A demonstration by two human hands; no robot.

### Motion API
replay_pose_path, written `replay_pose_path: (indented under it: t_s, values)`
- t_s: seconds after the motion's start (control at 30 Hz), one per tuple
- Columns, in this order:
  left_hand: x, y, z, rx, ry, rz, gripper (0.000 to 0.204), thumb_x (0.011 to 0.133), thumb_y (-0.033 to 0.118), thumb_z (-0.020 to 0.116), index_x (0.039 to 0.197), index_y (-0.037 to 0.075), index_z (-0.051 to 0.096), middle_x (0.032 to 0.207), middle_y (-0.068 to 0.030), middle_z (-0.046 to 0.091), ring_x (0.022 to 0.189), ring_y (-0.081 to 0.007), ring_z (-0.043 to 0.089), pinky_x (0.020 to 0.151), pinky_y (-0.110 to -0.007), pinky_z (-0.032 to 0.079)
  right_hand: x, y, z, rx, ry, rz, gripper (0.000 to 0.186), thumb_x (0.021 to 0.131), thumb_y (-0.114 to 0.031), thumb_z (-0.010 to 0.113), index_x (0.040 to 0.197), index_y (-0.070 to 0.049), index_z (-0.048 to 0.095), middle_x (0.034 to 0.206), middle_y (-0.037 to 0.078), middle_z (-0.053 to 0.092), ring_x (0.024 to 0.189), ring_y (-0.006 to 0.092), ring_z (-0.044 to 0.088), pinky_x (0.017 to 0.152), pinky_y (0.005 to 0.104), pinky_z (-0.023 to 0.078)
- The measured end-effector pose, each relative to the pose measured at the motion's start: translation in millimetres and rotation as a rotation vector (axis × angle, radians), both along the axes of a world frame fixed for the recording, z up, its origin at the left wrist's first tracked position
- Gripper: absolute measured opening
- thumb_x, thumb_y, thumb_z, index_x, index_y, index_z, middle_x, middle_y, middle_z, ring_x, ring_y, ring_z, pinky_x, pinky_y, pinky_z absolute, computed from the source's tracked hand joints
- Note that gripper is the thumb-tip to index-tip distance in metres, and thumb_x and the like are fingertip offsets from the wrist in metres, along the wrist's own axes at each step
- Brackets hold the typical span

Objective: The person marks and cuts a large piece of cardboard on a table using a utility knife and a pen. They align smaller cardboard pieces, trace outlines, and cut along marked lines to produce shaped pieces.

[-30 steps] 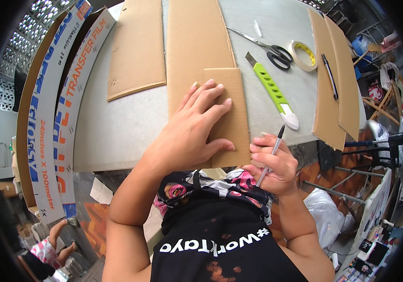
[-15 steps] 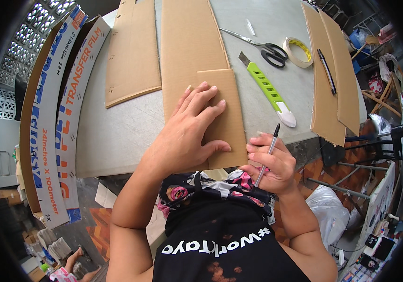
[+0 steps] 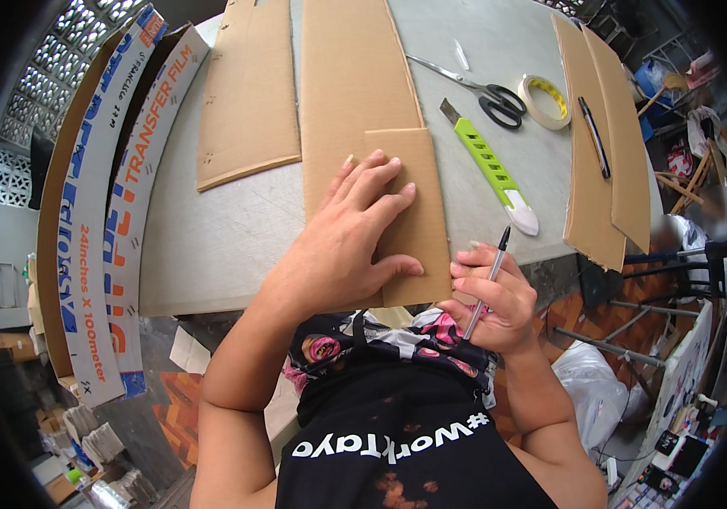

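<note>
Left hand (image 3: 342, 242) lies flat, fingers spread, on one small rectangular brown cardboard piece (image 3: 414, 212), its long axis running away across the grey bench (image 3: 211, 229); right hand (image 3: 491, 301) grips one slim black pen (image 3: 486, 284), tip pointing up-right.

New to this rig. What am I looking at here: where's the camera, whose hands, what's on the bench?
There is no machine: a person works with bare hands, and a wide fisheye camera on their head looks down, so straight edges bend.

The left hand presses flat on a small cardboard piece lying on a longer cardboard strip. The right hand holds a pen at the piece's lower right corner.

On the grey table also lie a green utility knife, scissors, a tape roll, more cardboard sheets and a black pen.
</note>
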State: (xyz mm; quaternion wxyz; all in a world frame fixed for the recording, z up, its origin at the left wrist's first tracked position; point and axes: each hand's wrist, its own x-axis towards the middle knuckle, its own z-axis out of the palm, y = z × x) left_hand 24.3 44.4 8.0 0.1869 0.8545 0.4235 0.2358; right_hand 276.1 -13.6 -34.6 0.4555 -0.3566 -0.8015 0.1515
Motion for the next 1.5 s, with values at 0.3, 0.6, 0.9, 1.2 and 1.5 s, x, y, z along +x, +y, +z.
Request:
replay_pose_path:
  t_s: [0.3,0.6,0.9,1.2,1.5]
  values:
    - [7,-15,0,-0.037,0.0,-0.057,0.079,0.077,0.036,0.089,0.14,0.001,0.06,0.154,-0.0242,0.045,0.153,-0.0432,0.033,0.128,-0.057,0.021,14,3,21,0.013,0.073,-0.063,0.033,0.091,-0.018,0.08,0.116,-0.003,0.064,0.106,0.019,0.075,0.105,0.0378,0.072,0.098,0.0485,0.056]
    - [18,-30,1,-0.05,0.001,-0.105,0.081,0.08,0.041,0.086,0.144,0.0,0.056,0.156,-0.0254,0.042,0.154,-0.0437,0.031,0.128,-0.06,0.018,21,68,38,0.1,-0.14,-0.32,0.034,0.083,0.002,0.075,0.114,-0.003,0.065,0.114,0.017,0.073,0.113,0.0401,0.066,0.096,0.0482,0.054]
    - [32,-50,-1,-0.083,0.0,-0.145,0.083,0.082,0.043,0.083,0.147,0.0,0.052,0.159,-0.0257,0.039,0.155,-0.0438,0.027,0.127,-0.063,0.011,25,81,21,-0.095,-0.099,-0.385,0.038,0.082,0.005,0.074,0.118,-0.001,0.064,0.116,0.02,0.072,0.108,0.0422,0.067,0.092,0.0461,0.055]
    - [41,-76,0,-0.081,0.048,-0.132,0.083,0.086,0.045,0.078,0.15,0.0,0.049,0.161,-0.0262,0.037,0.156,-0.0431,0.026,0.125,-0.069,0.005,19,79,15,-0.071,-0.092,-0.386,0.039,0.082,0.006,0.073,0.118,-0.002,0.065,0.12,0.019,0.072,0.111,0.0408,0.067,0.095,0.0459,0.055]
    - [-28,-35,19,-0.106,0.121,0.155,0.072,0.072,0.03,0.092,0.133,0.002,0.067,0.155,-0.0268,0.045,0.15,-0.0482,0.034,0.122,-0.064,0.027,32,93,-9,-0.078,-0.04,-0.345,0.037,0.084,-0.008,0.076,0.119,-0.003,0.068,0.117,0.02,0.073,0.113,0.0391,0.069,0.097,0.0474,0.056]
